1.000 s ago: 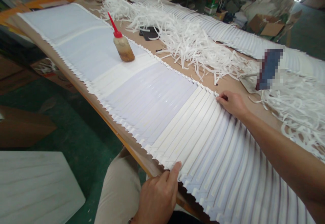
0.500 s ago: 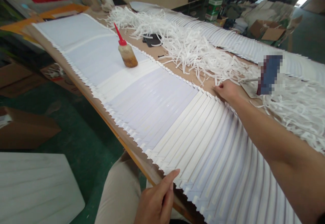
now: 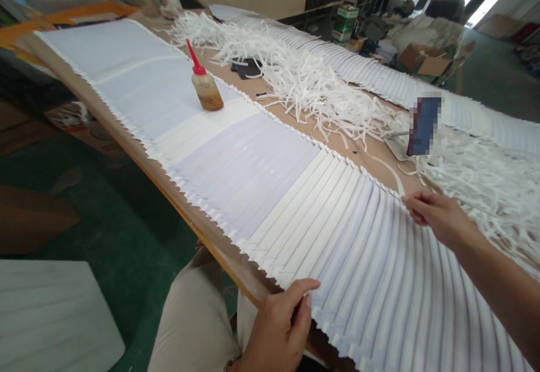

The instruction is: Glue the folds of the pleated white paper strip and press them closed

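A long row of overlapping white sheets (image 3: 253, 158) fans across the table, their edges stepped like shingles. At the near edge, my left hand (image 3: 282, 321) has its thumb and forefinger drawn together over the sheet ends. Whatever lies between those fingertips is too small to make out. At the far edge of the row, my right hand (image 3: 439, 214) is closed in a pinch, with a thin white strip (image 3: 392, 172) curving away from its fingertips. A squeeze bottle (image 3: 208, 92) with a red nozzle and brown liquid stands on the sheets farther left.
Behind the row lies a tangled heap of white strips (image 3: 307, 79). A blurred-out phone-like object (image 3: 425, 126) stands among them on a holder. A second row of sheets (image 3: 379, 74) runs along the back. A dark flat object (image 3: 248, 68) sits by the heap.
My right hand has come back toward me and to the right, and a white strip now shows at its fingertips. My left hand has shifted slightly right along the near edge.
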Motion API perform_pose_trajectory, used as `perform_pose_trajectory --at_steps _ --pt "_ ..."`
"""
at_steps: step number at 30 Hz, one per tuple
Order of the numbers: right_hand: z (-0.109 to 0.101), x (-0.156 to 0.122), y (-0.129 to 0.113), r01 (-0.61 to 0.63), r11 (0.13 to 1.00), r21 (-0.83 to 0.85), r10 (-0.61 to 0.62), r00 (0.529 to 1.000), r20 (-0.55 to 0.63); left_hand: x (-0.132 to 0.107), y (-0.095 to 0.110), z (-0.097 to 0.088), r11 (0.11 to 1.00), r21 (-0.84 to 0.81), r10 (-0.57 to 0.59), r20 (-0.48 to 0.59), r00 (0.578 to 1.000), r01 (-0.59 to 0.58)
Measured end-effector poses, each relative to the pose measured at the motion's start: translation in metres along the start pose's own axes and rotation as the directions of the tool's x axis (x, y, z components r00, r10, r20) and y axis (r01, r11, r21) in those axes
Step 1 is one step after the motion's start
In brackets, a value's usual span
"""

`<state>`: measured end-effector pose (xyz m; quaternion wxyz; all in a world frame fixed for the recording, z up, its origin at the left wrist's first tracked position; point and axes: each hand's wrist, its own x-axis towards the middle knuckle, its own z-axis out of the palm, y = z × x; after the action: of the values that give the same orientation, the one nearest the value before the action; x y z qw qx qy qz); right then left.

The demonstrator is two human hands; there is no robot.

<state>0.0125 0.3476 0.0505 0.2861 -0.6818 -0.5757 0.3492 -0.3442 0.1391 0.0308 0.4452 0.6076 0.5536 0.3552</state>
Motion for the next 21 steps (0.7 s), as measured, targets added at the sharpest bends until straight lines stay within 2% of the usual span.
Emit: perform_pose_trajectory --at_steps 2,3,5,7,8,10,11,12,14,15,16,18,19,21 --pt "0.002 -0.064 0.002 -0.246 0.931 0.269 0.236 0.969 0.071 0.010 0.012 0.019 0.985 -0.132 -0.100 0.098 0.990 0.112" --pt "0.008 -0.094 0.002 -0.350 0.873 0.339 0.325 0.937 0.130 0.015 0.017 0.031 0.961 -0.211 -0.143 0.160 0.977 0.176" --pt "0.027 -0.149 -0.003 -0.492 0.771 0.405 0.424 0.870 0.251 0.026 0.028 0.054 0.877 -0.354 -0.218 0.311 0.925 0.326" --pt "0.050 -0.189 -0.008 -0.558 0.718 0.415 0.427 0.825 0.371 0.035 0.035 0.072 0.836 -0.374 -0.233 0.422 0.876 0.402" --pt "0.059 -0.204 -0.012 -0.576 0.712 0.401 0.399 0.803 0.443 0.038 0.038 0.078 0.853 -0.341 -0.231 0.432 0.872 0.395" --pt "0.073 -0.220 -0.021 -0.565 0.759 0.324 0.315 0.753 0.578 0.041 0.040 0.080 0.928 -0.201 -0.216 0.394 0.893 0.314" --pt "0.075 -0.223 -0.028 -0.515 0.815 0.266 0.265 0.739 0.620 0.041 0.040 0.077 0.959 -0.113 -0.204 0.365 0.908 0.260" --pt "0.076 -0.223 -0.036 -0.418 0.884 0.208 0.204 0.746 0.634 0.040 0.039 0.072 0.978 -0.019 -0.189 0.349 0.918 0.208" --pt "0.073 -0.218 -0.054 -0.086 0.989 0.122 -0.001 0.814 0.581 0.035 0.036 0.060 0.985 0.131 -0.157 0.371 0.915 0.116" --pt "0.072 -0.213 -0.063 0.120 0.988 0.097 -0.153 0.833 0.531 0.031 0.035 0.054 0.982 0.176 -0.137 0.403 0.905 0.070" --pt "0.071 -0.208 -0.071 0.314 0.946 0.078 -0.311 0.817 0.485 0.028 0.033 0.048 0.980 0.198 -0.114 0.436 0.893 0.029" --pt "0.075 -0.194 -0.083 0.573 0.818 0.052 -0.526 0.708 0.472 0.021 0.030 0.038 0.983 0.186 -0.080 0.467 0.880 -0.009" --pt "0.079 -0.187 -0.085 0.630 0.776 0.034 -0.553 0.652 0.519 0.018 0.029 0.033 0.986 0.166 -0.084 0.458 0.885 0.008" --pt "0.089 -0.173 -0.087 0.648 0.761 -0.038 -0.473 0.594 0.651 0.012 0.026 0.022 0.985 0.136 -0.151 0.399 0.904 0.105"
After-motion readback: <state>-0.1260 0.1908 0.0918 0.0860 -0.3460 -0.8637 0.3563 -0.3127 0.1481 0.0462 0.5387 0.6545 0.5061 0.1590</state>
